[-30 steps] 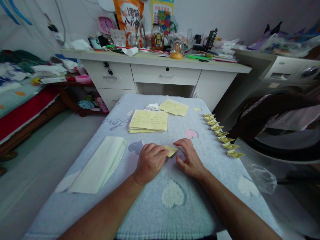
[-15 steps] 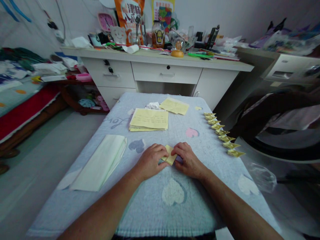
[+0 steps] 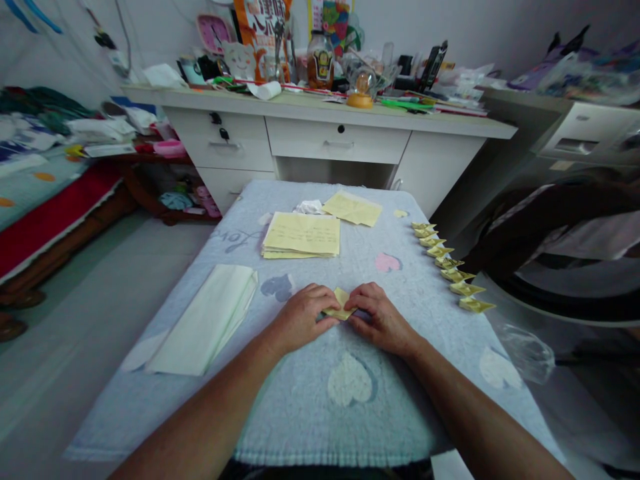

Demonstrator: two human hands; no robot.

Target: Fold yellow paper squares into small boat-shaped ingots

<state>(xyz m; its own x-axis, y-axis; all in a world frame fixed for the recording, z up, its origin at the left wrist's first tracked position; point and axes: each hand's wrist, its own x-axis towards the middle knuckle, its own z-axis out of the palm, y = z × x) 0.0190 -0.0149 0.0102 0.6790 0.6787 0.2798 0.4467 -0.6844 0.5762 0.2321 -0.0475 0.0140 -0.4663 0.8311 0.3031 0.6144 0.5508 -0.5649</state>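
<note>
A small folded piece of yellow paper (image 3: 341,303) is held low over the cloth-covered table, between my two hands. My left hand (image 3: 311,313) pinches its left side with thumb and fingers. On the opposite side, my right hand (image 3: 376,313) grips the paper the same way. Fingers cover both ends of it. Beyond the hands lies a stack of yellow paper sheets (image 3: 303,233) with handwriting on the top one. Several folded yellow paper boats (image 3: 456,275) stand in a row along the table's right edge.
A folded pale-green sheet (image 3: 207,320) lies on the left of the table. Farther back are a loose yellow sheet (image 3: 354,207) and crumpled white tissue (image 3: 309,207). A cluttered white desk (image 3: 340,143) stands behind, a washing machine (image 3: 575,143) to the right.
The lower edge of the yellow paper has been turned up, so less of it shows between my fingers. Both hands keep their hold. The whole view has shifted slightly.
</note>
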